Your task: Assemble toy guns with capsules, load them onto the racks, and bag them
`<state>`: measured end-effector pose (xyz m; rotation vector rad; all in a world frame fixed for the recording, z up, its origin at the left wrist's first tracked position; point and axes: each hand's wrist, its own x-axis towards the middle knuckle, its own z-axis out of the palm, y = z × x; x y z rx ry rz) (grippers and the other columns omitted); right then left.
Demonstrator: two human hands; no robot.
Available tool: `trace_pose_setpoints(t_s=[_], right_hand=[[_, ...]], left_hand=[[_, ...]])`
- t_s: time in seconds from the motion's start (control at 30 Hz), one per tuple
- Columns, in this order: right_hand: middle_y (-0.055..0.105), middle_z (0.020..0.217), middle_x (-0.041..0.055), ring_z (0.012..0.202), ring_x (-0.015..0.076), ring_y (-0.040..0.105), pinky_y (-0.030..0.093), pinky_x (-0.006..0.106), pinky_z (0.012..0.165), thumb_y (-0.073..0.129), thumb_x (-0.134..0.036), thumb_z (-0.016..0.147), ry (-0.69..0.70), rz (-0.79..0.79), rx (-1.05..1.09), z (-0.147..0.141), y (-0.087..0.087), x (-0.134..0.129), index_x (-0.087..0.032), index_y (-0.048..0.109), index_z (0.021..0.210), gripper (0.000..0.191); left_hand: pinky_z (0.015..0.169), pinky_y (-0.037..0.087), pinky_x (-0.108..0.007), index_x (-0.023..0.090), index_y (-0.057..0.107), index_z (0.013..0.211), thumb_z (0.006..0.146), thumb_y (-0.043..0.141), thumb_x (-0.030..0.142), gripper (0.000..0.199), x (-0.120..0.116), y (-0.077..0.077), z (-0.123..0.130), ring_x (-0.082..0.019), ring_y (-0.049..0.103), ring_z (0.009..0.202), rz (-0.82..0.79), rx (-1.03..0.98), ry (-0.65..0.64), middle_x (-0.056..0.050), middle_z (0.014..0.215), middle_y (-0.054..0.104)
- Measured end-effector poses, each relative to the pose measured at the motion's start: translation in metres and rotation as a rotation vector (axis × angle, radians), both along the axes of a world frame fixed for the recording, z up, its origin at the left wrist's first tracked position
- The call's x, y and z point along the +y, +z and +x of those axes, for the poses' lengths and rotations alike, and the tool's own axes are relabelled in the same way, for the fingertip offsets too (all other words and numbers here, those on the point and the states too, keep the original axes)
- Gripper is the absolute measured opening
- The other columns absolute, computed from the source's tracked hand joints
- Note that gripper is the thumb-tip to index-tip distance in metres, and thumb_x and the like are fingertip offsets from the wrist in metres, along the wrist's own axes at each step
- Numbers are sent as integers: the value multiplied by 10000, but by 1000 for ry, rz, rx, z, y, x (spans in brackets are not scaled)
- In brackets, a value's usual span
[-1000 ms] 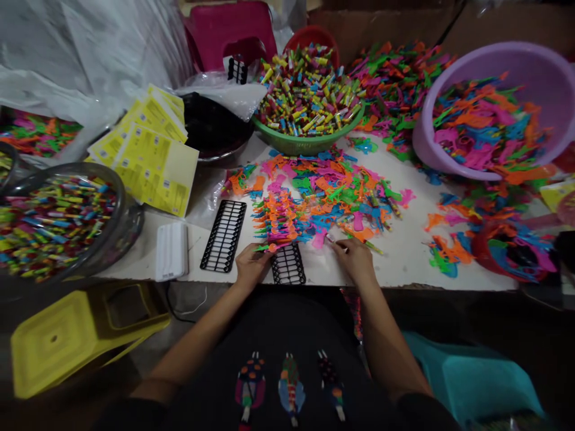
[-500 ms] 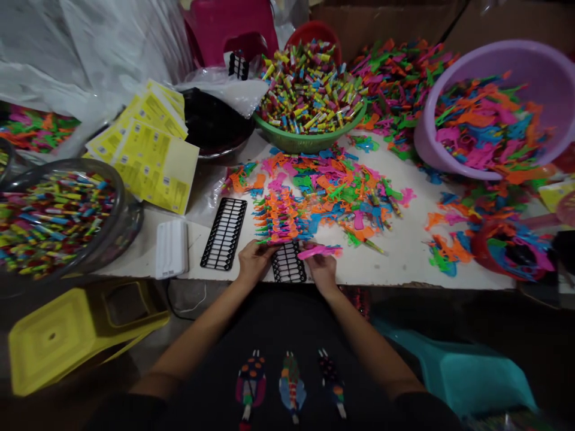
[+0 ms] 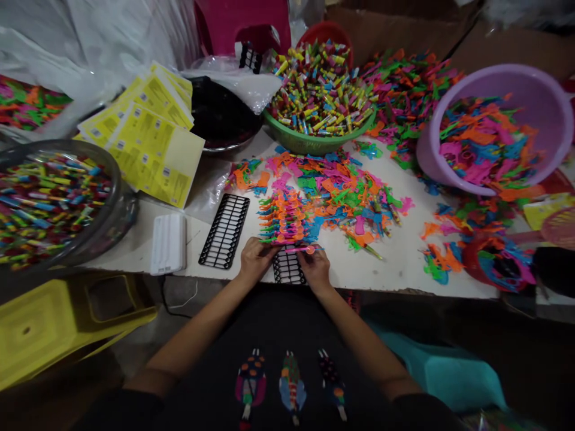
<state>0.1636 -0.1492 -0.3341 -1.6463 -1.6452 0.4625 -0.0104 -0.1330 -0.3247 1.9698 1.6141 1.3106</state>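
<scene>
A black plastic rack [image 3: 288, 270] lies at the table's front edge, its far part filled with a row of colourful plastic toy guns [image 3: 283, 216]. My left hand [image 3: 255, 260] is closed at the rack's left edge, the fingertips pinched on its side. In my right hand [image 3: 317, 267] is a pink toy gun [image 3: 296, 248], pinched between thumb and fingers. It lies crosswise over the rack, just in front of the row. A second black rack [image 3: 224, 230] with bare slots rests to the left. Behind the row spreads a loose pile of toy guns [image 3: 345, 185].
Beyond the pile stands a green basin [image 3: 309, 143] of small wrapped tubes. A purple tub [image 3: 426, 140] and a red bowl [image 3: 471, 263] hold more toy guns at right. On the left are a white power bank [image 3: 168, 245], yellow printed cards [image 3: 157, 158] and a clear bowl [image 3: 119, 179] of tubes.
The pink toy gun in my right hand has moved left and turned edge-on, now lying across the rack. My left hand stays at the rack's side. The view has shifted slightly.
</scene>
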Motion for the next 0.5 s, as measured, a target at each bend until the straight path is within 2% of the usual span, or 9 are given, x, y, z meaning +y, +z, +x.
trace_pose_setpoints(t_s=[0.1, 0.27, 0.37, 0.5], right_hand=[[616, 793, 58, 788, 182, 561, 453, 325, 719, 507, -356, 759, 36, 18, -11, 2, -2, 0, -201, 609, 717, 190], [590, 661, 37, 642, 166, 545, 454, 308, 639, 502, -394, 750, -72, -83, -4, 1, -2, 1, -200, 585, 675, 224], [590, 670, 37, 625, 159, 540, 452, 299, 620, 512, -388, 730, -76, -103, 22, -2, 1, 2, -192, 571, 672, 213], [578, 619, 11, 565, 138, 529, 450, 269, 566, 547, -385, 701, -95, -187, 173, -4, 9, 2, -183, 550, 676, 203]], left_hand=[[577, 421, -260, 186, 572, 598, 694, 638, 335, 189, 0, -1, 0, -138, 539, 630, -1, -3, -3, -14, 586, 581], [602, 425, -268, 188, 573, 629, 705, 628, 331, 171, -1, -3, -1, -142, 535, 647, -14, 4, -14, -18, 609, 586], [605, 422, -266, 185, 570, 636, 713, 621, 326, 168, -2, -4, -1, -138, 528, 641, -8, 7, -31, -15, 606, 581], [603, 420, -263, 183, 568, 646, 712, 623, 321, 163, -2, -5, -1, -141, 524, 652, 7, 4, -28, -19, 611, 574]])
